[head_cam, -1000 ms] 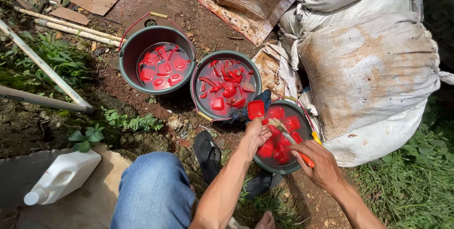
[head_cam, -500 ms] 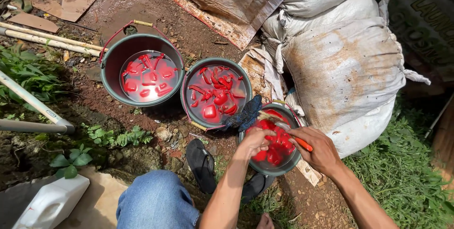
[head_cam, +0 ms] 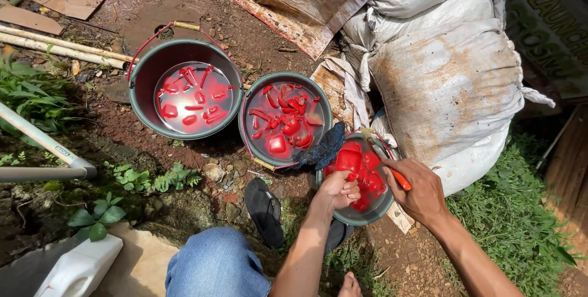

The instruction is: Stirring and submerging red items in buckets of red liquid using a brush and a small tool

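Red plastic pieces fill three round buckets set on bare, damp earth. The work in hand looks like cleaning or scraping these pieces one at a time. The left hand (head_cam: 339, 191) is closed around a flat red piece (head_cam: 348, 161), holding it up over the nearest bucket (head_cam: 361, 216), which sits right at the person's knees and is heaped with more of the same. The right hand (head_cam: 421, 194) is curled shut on an orange-handled tool (head_cam: 392, 171); its working end points up towards the held piece, though whether it is a brush or a blade I cannot make out at this size. A dark blue cloth (head_cam: 323, 148) hangs over the rim between this bucket and the middle bucket (head_cam: 252, 113), where red pieces lie in shallow water. The far bucket (head_cam: 142, 82), with a red wire handle, holds more pieces under water.

Judging from this, the piece is mid-treatment, so the next move calls for a firm left grip while the tool works across its face, then a short reach to a water bucket without knocking the cloth in. Grey sacks (head_cam: 447, 82) crowd the right side, a black sandal (head_cam: 264, 210) lies by the blue-jeaned knee (head_cam: 214, 266), and a white jug (head_cam: 79, 269) rests at lower left.
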